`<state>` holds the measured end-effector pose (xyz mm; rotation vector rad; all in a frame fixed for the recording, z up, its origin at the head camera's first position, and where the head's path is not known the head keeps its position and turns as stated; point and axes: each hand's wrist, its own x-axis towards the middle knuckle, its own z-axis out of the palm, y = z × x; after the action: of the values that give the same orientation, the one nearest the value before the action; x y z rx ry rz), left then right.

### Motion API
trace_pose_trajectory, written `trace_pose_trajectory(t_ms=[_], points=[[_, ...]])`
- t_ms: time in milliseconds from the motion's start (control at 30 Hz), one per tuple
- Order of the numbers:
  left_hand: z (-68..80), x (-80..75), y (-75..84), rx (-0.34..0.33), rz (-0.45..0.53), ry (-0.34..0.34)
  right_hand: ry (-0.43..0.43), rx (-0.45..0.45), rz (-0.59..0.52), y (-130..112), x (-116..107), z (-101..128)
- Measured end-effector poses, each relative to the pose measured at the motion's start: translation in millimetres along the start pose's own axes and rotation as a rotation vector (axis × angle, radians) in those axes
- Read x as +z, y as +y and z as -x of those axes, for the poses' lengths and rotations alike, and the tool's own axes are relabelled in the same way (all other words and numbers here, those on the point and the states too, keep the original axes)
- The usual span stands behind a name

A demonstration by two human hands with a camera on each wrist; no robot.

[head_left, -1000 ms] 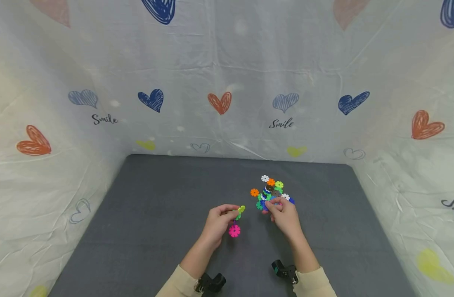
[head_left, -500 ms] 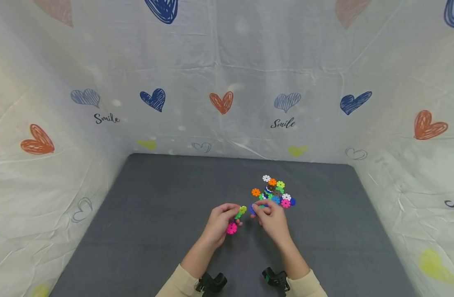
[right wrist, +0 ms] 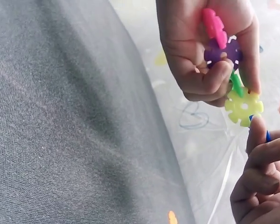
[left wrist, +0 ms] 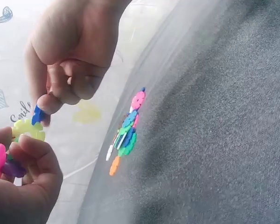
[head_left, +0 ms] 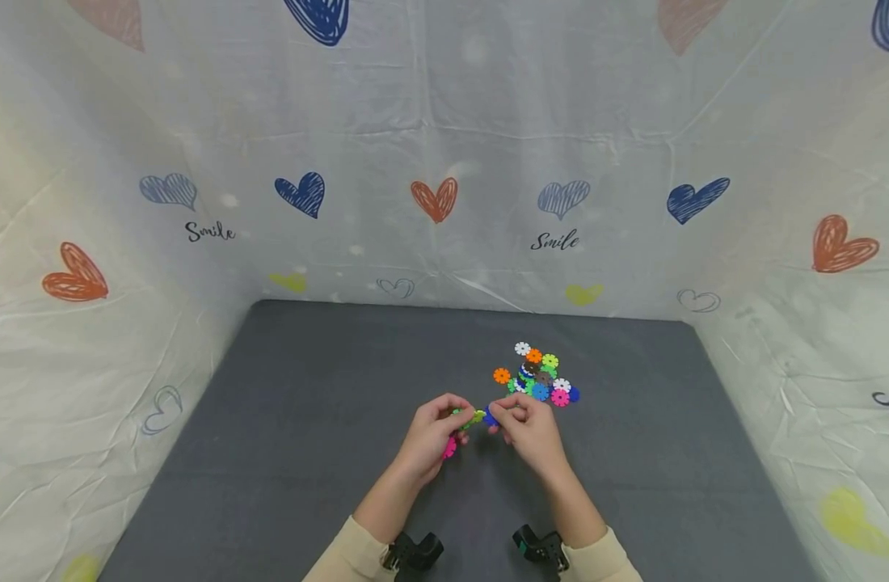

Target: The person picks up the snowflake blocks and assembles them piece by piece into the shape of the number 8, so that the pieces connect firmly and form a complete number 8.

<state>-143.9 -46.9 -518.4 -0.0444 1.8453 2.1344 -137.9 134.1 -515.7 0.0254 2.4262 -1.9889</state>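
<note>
My left hand grips a small chain of snowflake discs: pink, purple, green and a yellow-green disc at its end. My right hand pinches a blue disc and holds it against the edge of the yellow-green one. The two hands meet above the grey mat. Just behind the right hand lies a pile of loose discs in orange, white, green, blue and pink.
White sheeting printed with hearts and the word "Smile" walls the mat at the back and both sides. A black wrist camera sits on each forearm near the front edge.
My right hand left the pile with a blue disc and moved left to meet the left hand. The left hand tilted its chain toward it.
</note>
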Motion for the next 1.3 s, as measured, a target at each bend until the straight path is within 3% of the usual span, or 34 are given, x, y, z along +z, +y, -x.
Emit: trace_pose_trajectory(t_ms=[267, 500, 633, 767, 1000, 1200, 1300], points=[[0.2, 3.8, -0.9, 0.044, 0.042, -0.015, 0.004, 0.001, -0.119, 1, 3, 1], [1.5, 8.6, -1.9, 0.082, 0.079, 0.075, 0.002, 0.076, -0.168, 3, 0, 0], [3.2, 9.3, -3.5, 0.099, 0.023, 0.124, 0.039, 0.110, -0.151, 3, -3, 0], [2.7, 7.7, -2.7, 0.095, -0.049, 0.130, 0.072, 0.090, -0.141, 0, -6, 0], [3.1, 4.5, 0.8, 0.094, -0.211, 0.116, 0.015, 0.032, -0.105, 0, -10, 1], [4.2, 6.6, 0.9, 0.061, -0.229, 0.074, -0.045, -0.019, -0.065, 3, -8, 2], [3.5, 6.8, 1.1, 0.043, -0.208, 0.109, 0.031, -0.026, -0.033, 9, -10, -2]])
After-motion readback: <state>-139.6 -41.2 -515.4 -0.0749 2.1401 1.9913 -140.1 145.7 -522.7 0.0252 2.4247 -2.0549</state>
